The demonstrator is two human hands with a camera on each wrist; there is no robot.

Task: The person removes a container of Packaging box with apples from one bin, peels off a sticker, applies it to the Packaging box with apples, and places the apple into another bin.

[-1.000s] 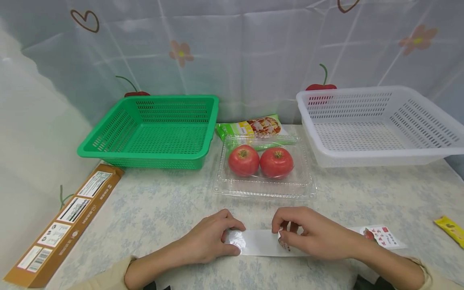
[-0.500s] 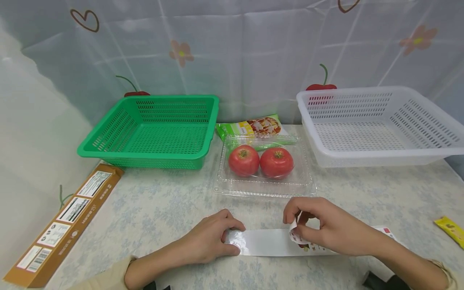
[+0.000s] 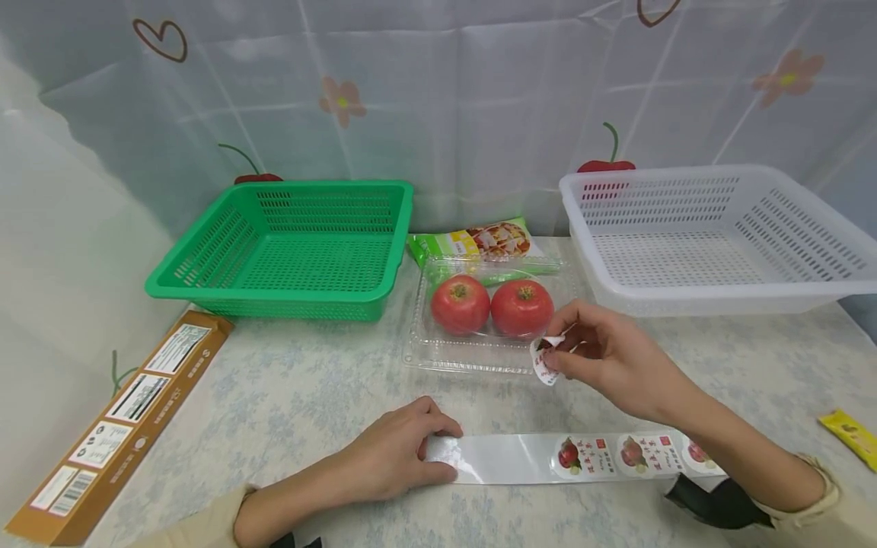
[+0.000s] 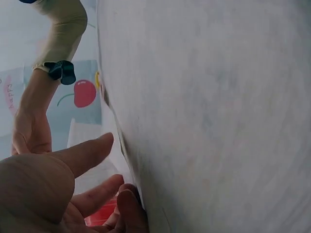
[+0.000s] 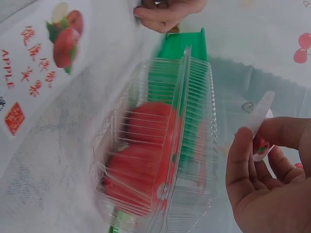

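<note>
My right hand (image 3: 603,361) pinches a curled round sticker (image 3: 544,361) between thumb and fingers, close to the front right corner of a clear clamshell box (image 3: 473,356). Inside that box sit two red apples (image 3: 460,304). In the right wrist view the sticker (image 5: 262,114) is bent, with printing on one face. My left hand (image 3: 393,449) presses on the left end of a sticker strip (image 3: 500,457) lying flat on the table, thumb and fingers spread across it. The strip's left stretch is bare backing; round apple stickers (image 3: 578,457) line its right part.
A green basket (image 3: 274,293) stands back left, a white basket (image 3: 726,289) back right. Behind the clear box lies a green food packet (image 3: 503,237). A long brown carton (image 3: 130,418) lies at the left, a small yellow packet (image 3: 849,432) at the right edge.
My right hand has peeled a round sticker off the strip and carried it up and away to the clear box. The left hand stays on the strip's end.
</note>
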